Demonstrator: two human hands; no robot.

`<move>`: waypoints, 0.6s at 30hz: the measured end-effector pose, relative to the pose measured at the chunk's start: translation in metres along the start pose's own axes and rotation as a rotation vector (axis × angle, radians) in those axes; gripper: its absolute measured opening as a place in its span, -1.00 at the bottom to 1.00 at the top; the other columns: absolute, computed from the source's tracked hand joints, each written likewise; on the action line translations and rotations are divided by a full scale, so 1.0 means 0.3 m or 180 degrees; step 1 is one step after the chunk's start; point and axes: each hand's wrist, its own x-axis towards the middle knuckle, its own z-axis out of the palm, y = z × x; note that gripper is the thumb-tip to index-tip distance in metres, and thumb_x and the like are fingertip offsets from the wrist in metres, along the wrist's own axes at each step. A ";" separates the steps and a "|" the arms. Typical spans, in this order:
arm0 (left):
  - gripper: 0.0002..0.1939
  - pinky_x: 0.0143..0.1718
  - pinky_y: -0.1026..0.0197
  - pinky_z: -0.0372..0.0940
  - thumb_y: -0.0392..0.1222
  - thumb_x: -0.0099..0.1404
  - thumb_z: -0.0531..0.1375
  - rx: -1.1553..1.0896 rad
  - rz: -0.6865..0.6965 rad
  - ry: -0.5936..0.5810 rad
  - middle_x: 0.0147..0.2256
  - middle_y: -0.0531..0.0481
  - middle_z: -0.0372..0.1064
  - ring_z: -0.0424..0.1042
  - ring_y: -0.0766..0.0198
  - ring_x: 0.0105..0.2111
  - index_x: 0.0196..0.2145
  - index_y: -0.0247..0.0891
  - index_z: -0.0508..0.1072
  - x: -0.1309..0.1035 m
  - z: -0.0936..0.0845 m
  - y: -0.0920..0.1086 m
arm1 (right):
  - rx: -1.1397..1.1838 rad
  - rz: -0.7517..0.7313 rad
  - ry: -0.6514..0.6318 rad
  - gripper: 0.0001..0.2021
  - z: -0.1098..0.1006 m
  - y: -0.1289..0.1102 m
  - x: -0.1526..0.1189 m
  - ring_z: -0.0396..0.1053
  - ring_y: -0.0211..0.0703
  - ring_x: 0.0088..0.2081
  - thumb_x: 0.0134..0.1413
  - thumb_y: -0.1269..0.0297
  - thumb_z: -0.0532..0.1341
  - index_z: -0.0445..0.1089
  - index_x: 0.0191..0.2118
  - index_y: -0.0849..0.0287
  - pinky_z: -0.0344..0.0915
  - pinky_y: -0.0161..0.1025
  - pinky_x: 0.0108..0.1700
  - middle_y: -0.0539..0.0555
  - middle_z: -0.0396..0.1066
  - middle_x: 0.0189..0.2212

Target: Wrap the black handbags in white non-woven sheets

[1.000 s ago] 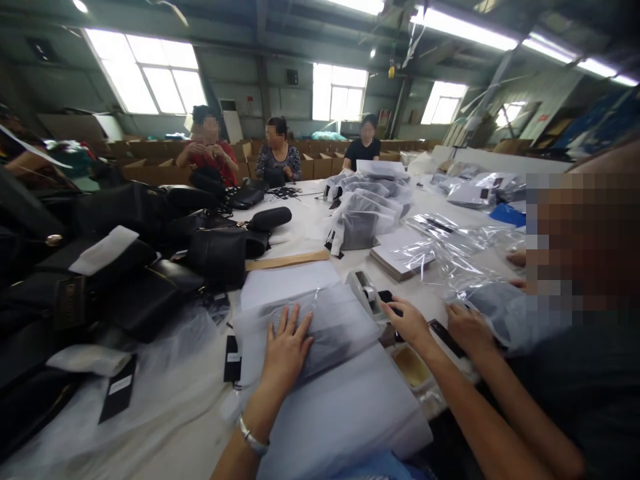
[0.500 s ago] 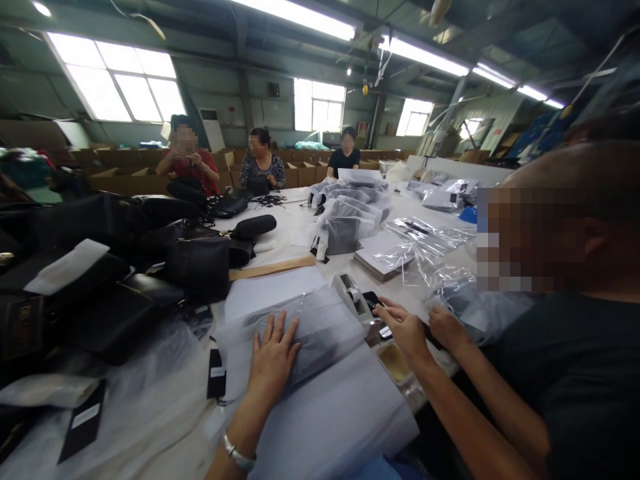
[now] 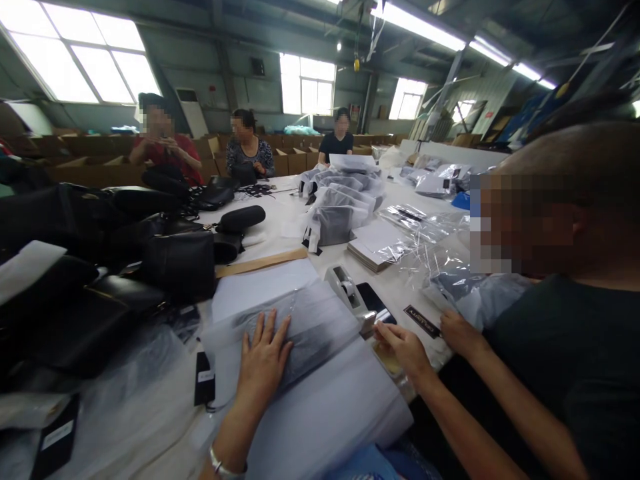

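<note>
Has brought pinched right hand to tape dispenser, apparently at its near end, with left hand flat on wrapped packet.

On the table, the sheet-covered article lies on paper sheets under the left hand, with a tag and piled bags to its left, the tape dispenser adjacent at right, a strip behind, and stacked boards beyond the dispenser

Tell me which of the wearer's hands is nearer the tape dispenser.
Right. The right hand is at the near end of the tape dispenser, contact unclear; the left hand lies farther off, spread on the wrapped dark item.
</note>
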 end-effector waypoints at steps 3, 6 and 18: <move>-0.50 0.19 -0.33 0.12 -0.12 0.46 -0.01 0.0005 0.0017 0.0007 0.38 -0.07 -0.11 -0.11 -0.10 0.37 0.32 -0.01 0.12 0.000 0.001 0.000 | 0.0015 0.0005 -0.0055 -0.60 -0.004 0.021 0.015 0.54 0.07 -0.24 -0.06 -0.13 0.31 0.59 -0.32 0.13 0.48 -0.15 -0.36 0.14 0.59 -0.27; -0.49 0.20 -0.32 0.12 -0.11 0.45 0.00 0.0021 -0.0008 -0.0012 0.38 -0.07 -0.10 -0.10 -0.10 0.37 0.32 -0.01 0.12 0.000 0.000 0.000 | -0.0116 -0.0085 -0.0107 -0.61 -0.008 0.046 0.044 0.50 -0.03 -0.41 -0.11 -0.12 0.32 0.57 -0.32 0.11 0.38 -0.21 -0.50 0.09 0.56 -0.42; -0.49 0.20 -0.34 0.11 -0.11 0.45 0.01 -0.0050 -0.0022 -0.0064 0.38 -0.08 -0.10 -0.11 -0.10 0.37 0.32 -0.02 0.11 0.002 -0.011 0.001 | -0.2172 -0.1284 0.0002 -0.70 -0.072 0.016 0.112 0.47 -0.01 -0.35 0.20 0.11 0.08 0.50 -0.38 0.07 0.28 -0.16 -0.28 0.06 0.54 -0.45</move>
